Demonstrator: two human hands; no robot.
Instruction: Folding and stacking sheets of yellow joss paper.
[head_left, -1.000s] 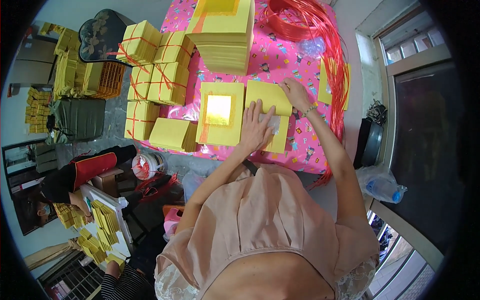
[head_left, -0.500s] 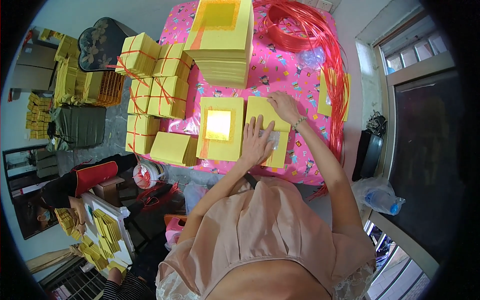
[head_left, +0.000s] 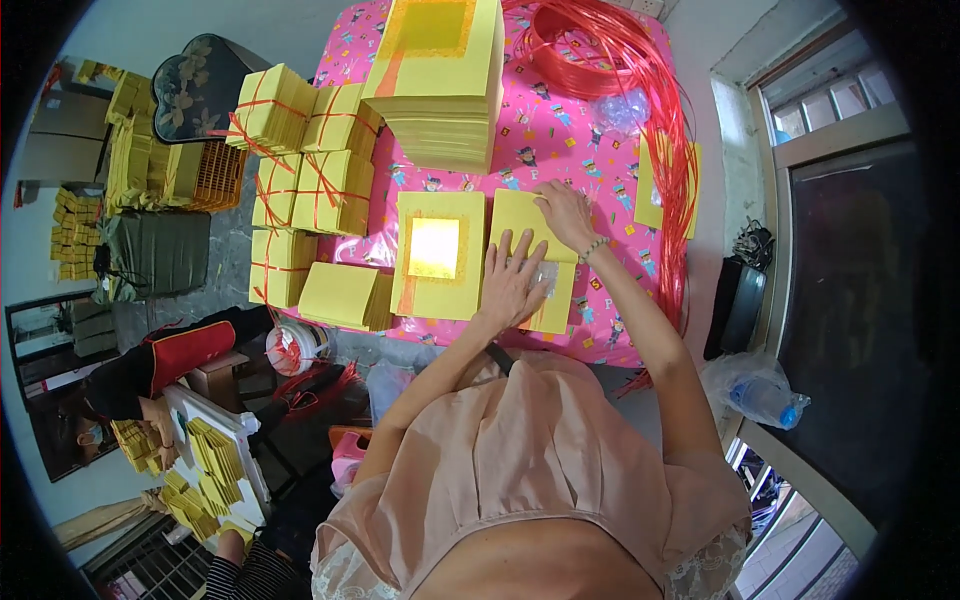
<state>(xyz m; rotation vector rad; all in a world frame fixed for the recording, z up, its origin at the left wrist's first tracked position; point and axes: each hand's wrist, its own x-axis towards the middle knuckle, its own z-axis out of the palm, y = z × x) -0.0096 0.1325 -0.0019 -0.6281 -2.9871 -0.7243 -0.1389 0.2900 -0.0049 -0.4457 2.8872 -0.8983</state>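
A yellow paper sheet (head_left: 520,213) lies in front of me, its far part folded over toward me. My left hand (head_left: 513,282) rests on its near part with fingers spread. My right hand (head_left: 565,212) lies at the far right corner of the sheet, its fingers stretched along the edge. Under and beside my left fingers shows a small clear plastic piece (head_left: 545,277). Just left is a low pile of yellow paper (head_left: 417,300) with a shiny gold square (head_left: 435,249) on top.
A tall yellow paper stack (head_left: 445,140) stands behind. Bundles tied with red string (head_left: 333,190) and a loose folded pile (head_left: 340,295) stand left. Red plastic strands (head_left: 672,150) hang along the pink table's (head_left: 520,150) right side. Other people work at a white table (head_left: 245,425) at lower left.
Both my hands stay nearly in place on the yellow sheet. At lower left, a co-worker's arm and hand have shifted slightly. The whole view has moved a little.
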